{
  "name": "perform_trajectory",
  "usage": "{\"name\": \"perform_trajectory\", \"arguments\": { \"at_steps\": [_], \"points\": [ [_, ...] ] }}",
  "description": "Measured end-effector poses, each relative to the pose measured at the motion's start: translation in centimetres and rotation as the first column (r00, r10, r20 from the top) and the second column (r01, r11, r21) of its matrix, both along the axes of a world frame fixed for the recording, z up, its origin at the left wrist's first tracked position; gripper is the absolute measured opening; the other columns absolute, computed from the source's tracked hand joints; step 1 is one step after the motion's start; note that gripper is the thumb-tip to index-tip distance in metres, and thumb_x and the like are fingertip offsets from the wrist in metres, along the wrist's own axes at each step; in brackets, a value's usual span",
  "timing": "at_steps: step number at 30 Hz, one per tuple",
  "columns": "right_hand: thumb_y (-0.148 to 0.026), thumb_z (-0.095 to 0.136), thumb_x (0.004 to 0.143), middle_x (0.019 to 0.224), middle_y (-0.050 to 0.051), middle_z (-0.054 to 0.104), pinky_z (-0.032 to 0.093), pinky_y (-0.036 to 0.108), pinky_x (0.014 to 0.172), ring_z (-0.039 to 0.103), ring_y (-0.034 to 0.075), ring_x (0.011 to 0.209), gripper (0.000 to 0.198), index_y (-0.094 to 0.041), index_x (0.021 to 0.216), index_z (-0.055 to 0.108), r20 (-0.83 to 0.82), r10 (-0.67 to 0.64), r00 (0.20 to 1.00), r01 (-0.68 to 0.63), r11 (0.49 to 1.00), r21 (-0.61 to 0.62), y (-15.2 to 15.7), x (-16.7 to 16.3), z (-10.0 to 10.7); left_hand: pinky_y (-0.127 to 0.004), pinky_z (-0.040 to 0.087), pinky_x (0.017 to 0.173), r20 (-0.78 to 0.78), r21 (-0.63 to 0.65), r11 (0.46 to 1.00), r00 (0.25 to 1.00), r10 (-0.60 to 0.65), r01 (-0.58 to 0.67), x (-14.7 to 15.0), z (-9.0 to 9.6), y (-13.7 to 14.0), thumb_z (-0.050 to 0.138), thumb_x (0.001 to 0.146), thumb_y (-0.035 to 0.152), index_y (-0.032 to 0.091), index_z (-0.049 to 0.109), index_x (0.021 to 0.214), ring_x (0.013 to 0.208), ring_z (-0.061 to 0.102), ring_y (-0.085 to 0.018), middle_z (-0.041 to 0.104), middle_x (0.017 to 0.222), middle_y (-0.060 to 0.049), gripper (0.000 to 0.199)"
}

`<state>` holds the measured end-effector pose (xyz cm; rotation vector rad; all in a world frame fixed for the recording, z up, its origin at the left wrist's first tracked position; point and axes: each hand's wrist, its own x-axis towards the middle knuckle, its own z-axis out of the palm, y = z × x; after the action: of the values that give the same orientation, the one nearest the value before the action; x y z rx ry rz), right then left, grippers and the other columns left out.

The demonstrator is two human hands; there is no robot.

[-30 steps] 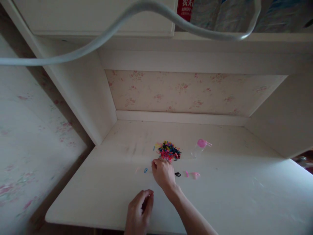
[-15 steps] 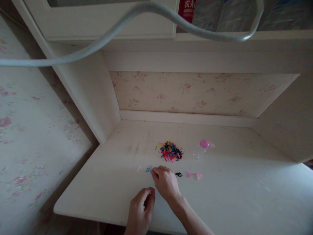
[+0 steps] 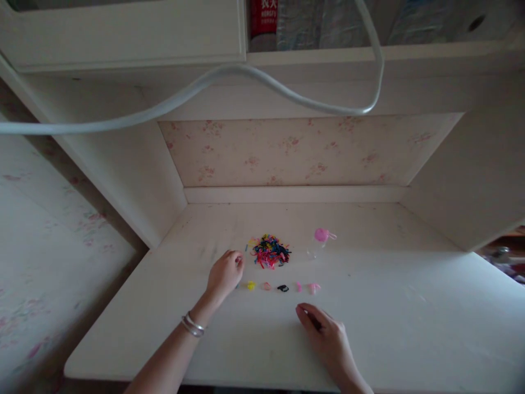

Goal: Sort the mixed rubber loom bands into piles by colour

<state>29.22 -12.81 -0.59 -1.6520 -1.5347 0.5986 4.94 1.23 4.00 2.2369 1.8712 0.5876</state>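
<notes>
A mixed-colour pile of small elastic bands [image 3: 270,251] lies on the white desk. My left hand [image 3: 225,273], with silver bangles at its wrist, is at the pile's left side; its fingers are curled together and hide whatever they hold. Along a row in front of the pile are small yellow bands [image 3: 251,285], salmon-pink bands [image 3: 266,286], black bands [image 3: 283,288], a bright pink bit [image 3: 298,287] and pale pink bands [image 3: 314,288]. Nearer the front edge, my right hand [image 3: 324,328] has thumb and fingertips brought together, and anything between them is too small to make out.
A small clear container with a pink lid [image 3: 321,235] lies right of the pile. Across the top, a pale cable [image 3: 262,76] hangs in front of the shelf [image 3: 320,63]. Side panels and a papered back wall [image 3: 270,153] enclose the desk [image 3: 389,317].
My left hand has moved up and forward to the pile's left side. My right hand has drawn back right from the row, uncovering the yellow and salmon-pink bands. The view has shifted right.
</notes>
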Motion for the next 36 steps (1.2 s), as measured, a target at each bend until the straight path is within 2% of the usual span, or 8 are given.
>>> {"name": "perform_trajectory", "arguments": {
  "at_steps": [3,6,15,19,23,28,32,36],
  "points": [
    [-0.047,0.047,0.088,0.075,0.002,0.069,0.045,0.017,0.060,0.060,0.012,0.059,0.035,-0.021,0.089,0.071,-0.033,0.037,0.999,-0.037,0.999,0.004,0.2,-0.4,0.5,-0.024,0.044,0.079,-0.057,-0.003,1.000,0.998,0.009,-0.009,1.0,-0.2,3.0,0.049,0.086,0.028,0.019,0.067,0.090,0.088,0.061,-0.015,0.065,0.096,-0.005,0.021],
    [-0.048,0.047,0.088,0.074,0.003,0.069,0.045,0.017,0.059,0.060,0.012,0.060,0.037,-0.020,0.085,0.071,-0.070,0.013,0.997,-0.014,1.000,-0.007,0.4,-0.3,0.9,-0.025,0.043,0.080,-0.106,-0.017,1.000,0.994,0.007,-0.009,1.6,-0.3,4.4,0.052,0.084,0.031,0.019,0.069,0.090,0.093,0.060,-0.018,0.064,0.098,-0.007,0.021],
    [-0.053,0.047,0.087,0.063,0.001,0.062,0.041,0.017,0.054,0.054,0.012,0.056,0.043,-0.018,0.081,0.069,-0.126,0.007,0.992,-0.012,0.999,-0.038,0.2,0.4,1.0,-0.023,0.042,0.076,-0.170,-0.070,0.998,0.985,-0.016,0.004,1.4,-0.2,4.9,0.047,0.085,0.020,0.016,0.069,0.083,0.086,0.061,-0.016,0.066,0.092,-0.007,0.023],
    [-0.052,0.047,0.087,0.065,0.001,0.063,0.041,0.017,0.056,0.055,0.012,0.058,0.040,-0.018,0.081,0.068,-0.140,0.018,0.990,-0.024,0.999,-0.043,0.1,0.3,1.0,-0.022,0.042,0.074,-0.153,-0.048,0.999,0.988,-0.019,0.011,0.1,0.9,3.4,0.045,0.087,0.022,0.018,0.068,0.085,0.083,0.061,-0.014,0.066,0.093,-0.005,0.024],
    [-0.052,0.047,0.087,0.063,0.001,0.061,0.041,0.017,0.054,0.054,0.012,0.056,0.039,-0.019,0.080,0.068,-0.145,0.018,0.989,-0.026,0.998,-0.049,0.1,0.4,1.1,-0.024,0.041,0.077,-0.144,-0.013,1.000,0.990,0.000,-0.002,-0.9,1.7,-0.1,0.045,0.088,0.025,0.019,0.067,0.084,0.084,0.060,-0.015,0.066,0.091,-0.004,0.023],
    [-0.051,0.046,0.087,0.061,0.000,0.060,0.040,0.018,0.051,0.053,0.012,0.055,0.038,-0.020,0.078,0.068,-0.125,0.017,0.992,-0.023,0.999,-0.048,0.2,0.3,1.4,-0.026,0.041,0.078,-0.167,0.028,0.999,0.985,0.032,-0.028,-1.0,0.5,-4.4,0.046,0.087,0.023,0.021,0.066,0.082,0.084,0.058,-0.016,0.065,0.088,-0.003,0.021],
    [-0.050,0.046,0.088,0.061,0.000,0.060,0.040,0.018,0.052,0.053,0.012,0.055,0.038,-0.020,0.078,0.067,-0.112,0.021,0.993,-0.026,0.998,-0.048,0.2,0.2,1.5,-0.028,0.042,0.074,-0.229,0.042,0.998,0.972,0.044,-0.036,-0.9,-0.4,-5.7,0.045,0.086,0.023,0.022,0.066,0.081,0.080,0.059,-0.018,0.065,0.086,-0.004,0.021],
    [-0.050,0.045,0.088,0.062,0.000,0.060,0.040,0.018,0.054,0.053,0.012,0.057,0.039,-0.020,0.078,0.067,-0.104,0.027,0.994,-0.032,0.999,-0.043,0.1,0.1,1.3,-0.029,0.043,0.075,-0.216,0.111,0.993,0.974,0.066,-0.043,-0.7,-0.3,-6.8,0.044,0.088,0.026,0.022,0.065,0.085,0.082,0.060,-0.019,0.064,0.087,-0.005,0.022]
  ]
}}
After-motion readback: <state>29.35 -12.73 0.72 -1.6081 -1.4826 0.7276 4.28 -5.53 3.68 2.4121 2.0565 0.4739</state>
